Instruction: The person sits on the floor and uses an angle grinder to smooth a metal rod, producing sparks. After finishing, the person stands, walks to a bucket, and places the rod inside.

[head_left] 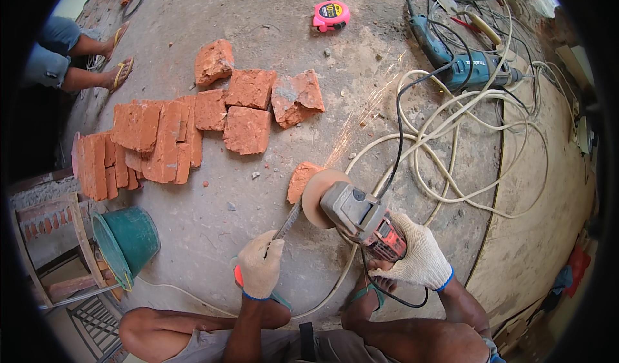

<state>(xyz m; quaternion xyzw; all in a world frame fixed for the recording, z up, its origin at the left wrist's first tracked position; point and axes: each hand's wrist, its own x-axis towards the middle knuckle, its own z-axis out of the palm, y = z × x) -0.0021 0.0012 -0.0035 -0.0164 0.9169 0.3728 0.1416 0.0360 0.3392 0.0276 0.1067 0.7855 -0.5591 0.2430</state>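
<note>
Right hand (pixel 418 253) is wrapped round the rear body of the grinder (pixel 354 209), left hand (pixel 261 264) is closed on the near end of a thin metal rod (pixel 290 221); both gloved. Rod's far end is at the disc (pixel 317 198), right by a brick chunk (pixel 302 178), can't tell if they touch; sparks (pixel 342 142) shoot off forward. Grinder hangs over the floor, right of the rod: looks dense and front-heavy, probably buzzes and kicks, so hold the body well behind the disc. Rod looks stiff and light, likely hot at the tip, so near end only. Disc is probably brittle if twisted
</note>
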